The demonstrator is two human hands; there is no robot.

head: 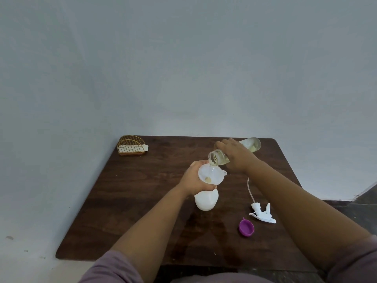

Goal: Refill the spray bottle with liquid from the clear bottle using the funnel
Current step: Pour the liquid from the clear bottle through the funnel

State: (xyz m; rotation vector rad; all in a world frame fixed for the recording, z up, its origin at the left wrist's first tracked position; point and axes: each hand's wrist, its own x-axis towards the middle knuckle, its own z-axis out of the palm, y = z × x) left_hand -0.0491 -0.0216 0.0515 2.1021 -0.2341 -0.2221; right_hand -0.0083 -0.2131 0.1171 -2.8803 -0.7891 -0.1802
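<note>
A white spray bottle [205, 200] stands near the middle of the dark wooden table [142, 201], with a white funnel [211, 173] seated in its neck. My left hand [192, 179] grips the bottle's neck just under the funnel. My right hand [236, 158] holds the clear bottle [252, 145] tilted nearly flat, its open mouth [213, 158] over the funnel's rim. A thin stream of pale yellowish liquid runs into the funnel, and a little pools at its bottom.
The white spray trigger head [263, 214] with its long dip tube lies on the table to the right. A purple cap [246, 227] lies in front of it. A gold wire napkin holder [131, 147] stands at the table's far left corner. A pale wall lies behind.
</note>
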